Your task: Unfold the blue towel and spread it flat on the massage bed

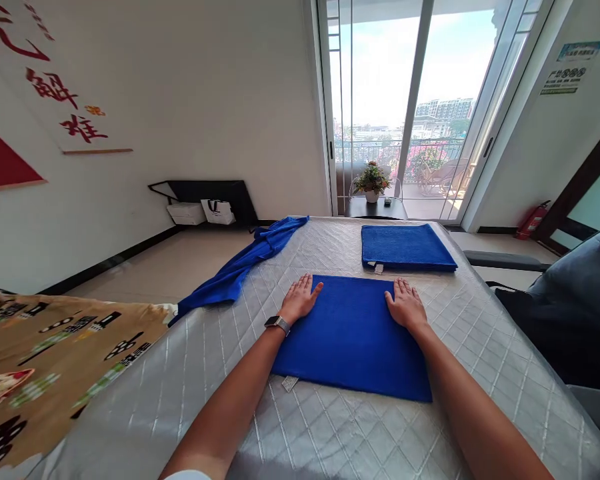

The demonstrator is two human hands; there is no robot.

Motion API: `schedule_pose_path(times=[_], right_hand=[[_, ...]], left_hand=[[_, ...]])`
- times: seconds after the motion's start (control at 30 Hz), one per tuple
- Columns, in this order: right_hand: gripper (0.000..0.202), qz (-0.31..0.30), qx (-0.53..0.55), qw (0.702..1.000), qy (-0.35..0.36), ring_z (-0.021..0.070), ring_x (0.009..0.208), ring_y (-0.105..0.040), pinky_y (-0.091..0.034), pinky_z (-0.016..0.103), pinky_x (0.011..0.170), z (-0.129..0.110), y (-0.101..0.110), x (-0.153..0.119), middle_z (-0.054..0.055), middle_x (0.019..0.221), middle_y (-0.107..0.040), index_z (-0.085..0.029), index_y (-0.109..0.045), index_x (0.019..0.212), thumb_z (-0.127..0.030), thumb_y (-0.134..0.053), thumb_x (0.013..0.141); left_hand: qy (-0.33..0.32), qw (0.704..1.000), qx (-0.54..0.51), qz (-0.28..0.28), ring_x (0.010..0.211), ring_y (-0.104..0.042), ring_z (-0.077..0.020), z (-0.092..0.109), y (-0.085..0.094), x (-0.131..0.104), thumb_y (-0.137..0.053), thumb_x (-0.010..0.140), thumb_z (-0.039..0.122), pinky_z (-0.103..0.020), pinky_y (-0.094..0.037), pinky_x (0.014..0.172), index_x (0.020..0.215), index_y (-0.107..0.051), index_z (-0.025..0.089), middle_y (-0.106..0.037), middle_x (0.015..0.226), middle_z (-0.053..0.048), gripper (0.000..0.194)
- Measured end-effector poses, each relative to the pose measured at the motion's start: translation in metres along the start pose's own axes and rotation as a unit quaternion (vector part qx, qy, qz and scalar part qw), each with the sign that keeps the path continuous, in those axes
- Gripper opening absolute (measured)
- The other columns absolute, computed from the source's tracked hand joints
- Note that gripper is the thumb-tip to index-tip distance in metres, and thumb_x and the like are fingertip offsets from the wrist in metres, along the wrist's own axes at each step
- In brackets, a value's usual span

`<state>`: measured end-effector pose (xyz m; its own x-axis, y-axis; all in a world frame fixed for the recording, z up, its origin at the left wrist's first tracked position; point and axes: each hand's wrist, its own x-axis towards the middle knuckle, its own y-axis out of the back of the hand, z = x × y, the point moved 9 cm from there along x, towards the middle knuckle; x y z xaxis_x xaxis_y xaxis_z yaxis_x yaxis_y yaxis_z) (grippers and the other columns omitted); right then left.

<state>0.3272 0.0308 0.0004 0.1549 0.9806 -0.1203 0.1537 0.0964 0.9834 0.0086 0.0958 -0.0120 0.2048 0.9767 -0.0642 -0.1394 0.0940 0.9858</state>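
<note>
A blue cloth [355, 340] lies flat as a rectangle on the silver quilted surface [330, 437], a white tag showing at its near left edge. My left hand [300, 298], with a watch on the wrist, rests open on its far left corner. On the far right corner my right hand [405, 303] lies open, fingers stretched out. Neither hand grips anything. Beyond the right hand sits a folded blue cloth stack [407, 247] with a small white tag. Another blue cloth [245, 263] lies rumpled along the left edge.
A tan patterned blanket [65, 373] is at the left. Dark bags [580, 293] stand at the right beside the quilted surface. Past the far edge are a small black table [377, 209] with a flower pot [373, 195], and a glass door. A fire extinguisher [531, 221] stands at the back right.
</note>
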Motion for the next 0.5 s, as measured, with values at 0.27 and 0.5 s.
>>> schedule_pose_path(times=[0.27, 0.5], right_hand=[[0.071, 0.0, -0.031, 1.0, -0.002, 0.0207, 0.156, -0.013, -0.009, 0.038, 0.126, 0.002, -0.003, 0.001, 0.009, 0.169, -0.018, -0.005, -0.02, 0.162, -0.046, -0.02, 0.104], [0.064, 0.068, -0.102, 0.992, -0.031, 0.0227, 0.155, -0.018, -0.002, 0.045, 0.126, -0.002, 0.019, -0.013, 0.012, 0.165, -0.03, -0.005, -0.033, 0.158, -0.034, -0.024, 0.102]], left_hand=[[0.027, 0.999, -0.014, 0.032, 0.156, -0.019, -0.023, -0.011, 0.003, -0.012, -0.01, 0.105, 0.055, -0.043, -0.008, 0.128, 0.158, -0.031, 0.005, -0.029, 0.165, -0.014, 0.076], [0.023, 0.998, -0.034, 0.046, 0.155, -0.023, -0.0252, -0.008, 0.012, -0.016, -0.015, 0.104, 0.056, -0.043, -0.013, 0.128, 0.158, -0.033, 0.007, -0.033, 0.163, -0.017, 0.076]])
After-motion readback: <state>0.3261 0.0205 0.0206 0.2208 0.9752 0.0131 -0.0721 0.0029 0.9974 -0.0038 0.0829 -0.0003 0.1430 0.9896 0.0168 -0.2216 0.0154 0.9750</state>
